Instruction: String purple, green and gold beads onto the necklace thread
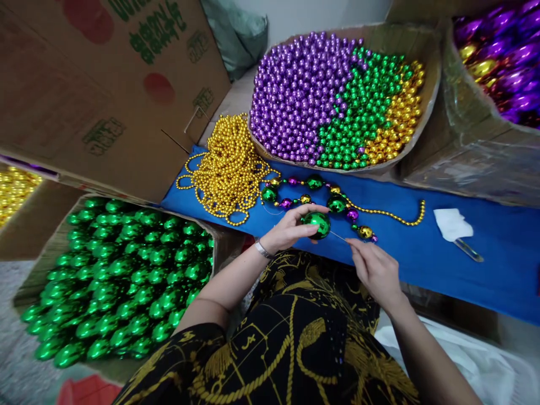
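Observation:
My left hand (291, 228) is closed around a large shiny green ball (319, 225) just above the front of the blue cloth. A thin needle (338, 235) sticks out of the ball's right side, and my right hand (375, 270) pinches its other end. Behind my hands lies a string of beads (314, 181) in green, purple and gold, curved in a loop. From it a strand of small gold beads (388, 212) runs to the right. A heap of gold bead strands (232, 169) sits to the left of the loop.
At the back stands a box (428, 84) of small purple, green and gold beads. Another box (464, 152) holds large purple and gold balls. Lower left, a carton (31, 281) holds large green balls. White tissue (453, 224) and a small tool (469, 250) lie on the blue cloth (506, 253).

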Available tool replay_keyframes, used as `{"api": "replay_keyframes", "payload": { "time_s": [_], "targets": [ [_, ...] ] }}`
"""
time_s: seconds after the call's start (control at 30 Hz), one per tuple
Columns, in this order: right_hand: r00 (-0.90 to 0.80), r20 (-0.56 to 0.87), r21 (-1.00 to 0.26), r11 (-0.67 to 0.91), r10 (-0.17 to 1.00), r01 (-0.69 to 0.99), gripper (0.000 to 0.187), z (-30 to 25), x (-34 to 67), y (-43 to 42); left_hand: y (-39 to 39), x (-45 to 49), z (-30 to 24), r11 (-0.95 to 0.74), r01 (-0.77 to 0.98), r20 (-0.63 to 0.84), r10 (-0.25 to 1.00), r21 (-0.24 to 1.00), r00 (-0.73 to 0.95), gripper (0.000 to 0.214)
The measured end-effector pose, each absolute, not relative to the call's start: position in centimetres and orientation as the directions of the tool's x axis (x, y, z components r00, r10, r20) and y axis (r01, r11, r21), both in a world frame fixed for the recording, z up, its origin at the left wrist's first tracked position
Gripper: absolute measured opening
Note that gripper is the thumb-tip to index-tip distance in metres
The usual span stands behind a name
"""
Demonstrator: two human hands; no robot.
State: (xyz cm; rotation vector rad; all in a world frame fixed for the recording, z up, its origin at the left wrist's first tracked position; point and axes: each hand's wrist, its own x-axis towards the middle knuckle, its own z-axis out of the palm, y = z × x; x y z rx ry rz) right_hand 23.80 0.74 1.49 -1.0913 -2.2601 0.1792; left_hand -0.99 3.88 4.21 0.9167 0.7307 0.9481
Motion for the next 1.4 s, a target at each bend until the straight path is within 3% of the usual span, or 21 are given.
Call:
{"api": "replay_keyframes", "payload": {
  "time_s": [0.1,0.33,0.83,1.23,1.4],
  "targets": [
    [-0.451,0.458,-0.477,0.64,0.766,0.603,0.028,1.2,23.9,0.7,3.6,-0.5,4.1,0.315,-0.377,-0.149,0.901,0.871,0.408,0.055],
    [-0.469,0.478,-0.366,0.654,0.743,0.662,0.023,1.4,24.4,0.6,3.7,-0.5,3.9,0.373,-0.395,-0.18,0.877,0.84,0.445,0.055],
    [-0.437,0.441,-0.493,0.618,0.784,0.613,0.022,1.4,24.2,0.5,3.9,-0.1,4.1,0.364,-0.392,-0.181,0.884,0.845,0.431,0.056],
    [-0.423,0.484,-0.479,0.636,0.766,0.605,0.02,0.9,23.6,0.7,3.4,1.5,3.4,0.328,-0.471,-0.13,0.905,0.819,0.405,0.055],
    [-0.39,0.394,-0.531,0.553,0.832,0.642,0.021,1.1,23.1,0.5,3.1,2.0,3.7,0.375,-0.507,-0.179,0.901,0.776,0.394,0.056]
  ]
}}
